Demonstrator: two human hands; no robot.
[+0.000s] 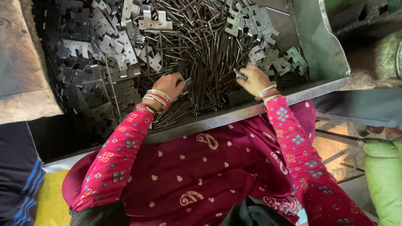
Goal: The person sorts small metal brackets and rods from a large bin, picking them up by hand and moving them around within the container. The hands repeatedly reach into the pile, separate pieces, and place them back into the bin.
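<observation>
A large metal tray (251, 109) holds a heap of thin dark metal pins (201, 50) and piles of flat notched metal plates (104, 50). My left hand (169, 85) rests on the pins near the tray's front, fingers curled down into them. What it grips is hidden. My right hand (251, 79) is closed on a small metal piece (240, 74) next to a cluster of greenish plates (280, 62). Both wrists carry bangles, and the sleeves are pink with a pattern.
The tray's right wall (322, 42) rises steeply. A worn sack (21, 62) lies at the left, a green sack (383, 180) at the lower right. Dark red patterned cloth (201, 171) covers my lap below the tray's front rim.
</observation>
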